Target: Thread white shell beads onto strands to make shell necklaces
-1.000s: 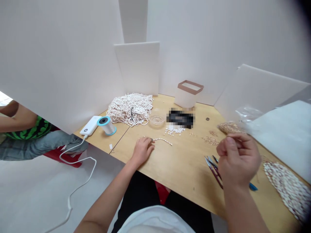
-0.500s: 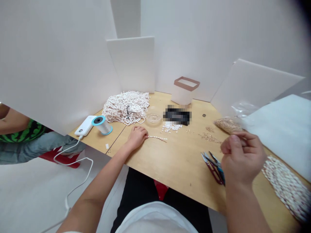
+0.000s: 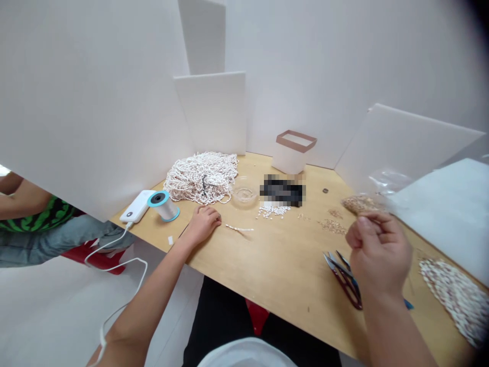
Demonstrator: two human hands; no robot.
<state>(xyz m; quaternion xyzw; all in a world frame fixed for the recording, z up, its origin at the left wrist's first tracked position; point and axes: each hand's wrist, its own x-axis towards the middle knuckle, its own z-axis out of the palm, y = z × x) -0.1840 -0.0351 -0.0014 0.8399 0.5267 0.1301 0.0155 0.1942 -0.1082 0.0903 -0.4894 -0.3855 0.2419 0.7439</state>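
Note:
My left hand [image 3: 202, 223] rests on the wooden table [image 3: 275, 265] with its fingers curled, beside one end of a short strand of white beads [image 3: 239, 228] that lies flat. My right hand [image 3: 378, 252] is raised above the table's right side, fingers pinched together; what they hold is too fine to make out. Thread snips with dark red handles [image 3: 346, 278] lie just under the right hand. A spool of clear thread [image 3: 162, 204] stands to the left of my left hand.
A big heap of strung white beads [image 3: 204, 176] lies at the back, next to a small glass dish [image 3: 244, 194], loose white beads [image 3: 273, 209] and a white box [image 3: 293, 152]. More beads [image 3: 456, 298] lie at the right. A power bank [image 3: 135, 205] sits near the left edge. Another person [image 3: 42, 224] sits at the left.
My left hand has drawn back leftward along the table, towards the spool, and the short bead strand has slid left with it. My right hand stays raised and pinched.

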